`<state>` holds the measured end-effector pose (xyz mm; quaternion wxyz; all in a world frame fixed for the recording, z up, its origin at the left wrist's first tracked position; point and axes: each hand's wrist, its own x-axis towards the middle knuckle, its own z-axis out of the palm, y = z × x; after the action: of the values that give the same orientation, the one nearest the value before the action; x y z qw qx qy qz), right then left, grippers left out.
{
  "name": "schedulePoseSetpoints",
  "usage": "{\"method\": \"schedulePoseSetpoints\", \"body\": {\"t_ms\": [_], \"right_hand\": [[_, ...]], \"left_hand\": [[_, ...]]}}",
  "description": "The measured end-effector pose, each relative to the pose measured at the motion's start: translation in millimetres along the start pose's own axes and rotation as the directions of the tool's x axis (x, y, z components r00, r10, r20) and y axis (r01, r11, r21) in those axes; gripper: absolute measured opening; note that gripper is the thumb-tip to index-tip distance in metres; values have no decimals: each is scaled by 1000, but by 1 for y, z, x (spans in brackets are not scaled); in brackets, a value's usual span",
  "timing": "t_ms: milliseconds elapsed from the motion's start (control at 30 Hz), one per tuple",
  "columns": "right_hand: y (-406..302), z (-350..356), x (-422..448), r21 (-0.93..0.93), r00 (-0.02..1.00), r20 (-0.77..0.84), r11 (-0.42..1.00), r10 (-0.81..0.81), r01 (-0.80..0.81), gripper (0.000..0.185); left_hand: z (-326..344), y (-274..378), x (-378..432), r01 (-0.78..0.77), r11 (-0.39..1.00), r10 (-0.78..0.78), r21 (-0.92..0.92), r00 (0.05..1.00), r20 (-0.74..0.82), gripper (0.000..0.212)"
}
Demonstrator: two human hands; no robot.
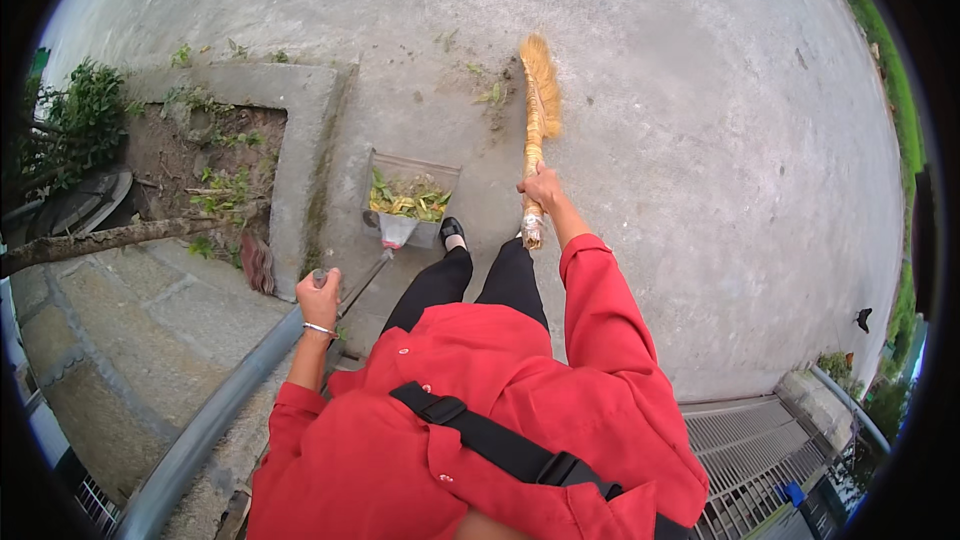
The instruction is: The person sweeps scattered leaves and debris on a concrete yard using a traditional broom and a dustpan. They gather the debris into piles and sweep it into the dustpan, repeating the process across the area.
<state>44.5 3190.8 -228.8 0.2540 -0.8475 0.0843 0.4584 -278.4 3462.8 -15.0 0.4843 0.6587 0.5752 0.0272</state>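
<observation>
My right hand (541, 187) grips the bound handle of a straw broom (534, 112), whose yellow bristles rest on or just over the concrete ground (675, 187). Beside the bristles, on their left, lies a small scatter of dirt and leaves (495, 99). My left hand (319, 295) is closed around the top of a long dustpan handle (365, 283). That handle runs down to a metal dustpan (416, 162) on the ground before my left foot. Green and yellow leaves (409, 199) lie inside the pan, its open side turned away from me.
A concrete curb (304, 120) borders a soil bed (247, 142) with plants at the left. A tree branch (112, 242) crosses it. Close to my left arm runs a metal rail (217, 420). Stone paving (135, 330) lies beyond it. A metal grate (750, 450) is at the lower right.
</observation>
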Motion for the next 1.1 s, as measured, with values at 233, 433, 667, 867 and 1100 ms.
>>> {"method": "schedulePoseSetpoints", "body": {"t_ms": [233,433,667,867,1100], "right_hand": [[-23,-61,-104,360,975,220,928,14,-94,79],[15,-47,-97,332,996,59,940,66,-82,80],[0,-20,-89,297,975,218,948,45,-110,83],[-10,-48,-143,454,971,219,871,95,-188,75],[-31,126,-144,794,963,68,570,262,-211,46]], "left_hand": [[6,7,10,49,999,-49,-18,999,19,28],[1,-3,19,61,996,-58,-60,997,42,27],[-2,-2,27,60,998,-59,-9,998,26,26],[-12,-12,31,25,999,-25,-46,1000,9,30],[-20,-11,28,40,998,-39,-52,999,25,30]]}}
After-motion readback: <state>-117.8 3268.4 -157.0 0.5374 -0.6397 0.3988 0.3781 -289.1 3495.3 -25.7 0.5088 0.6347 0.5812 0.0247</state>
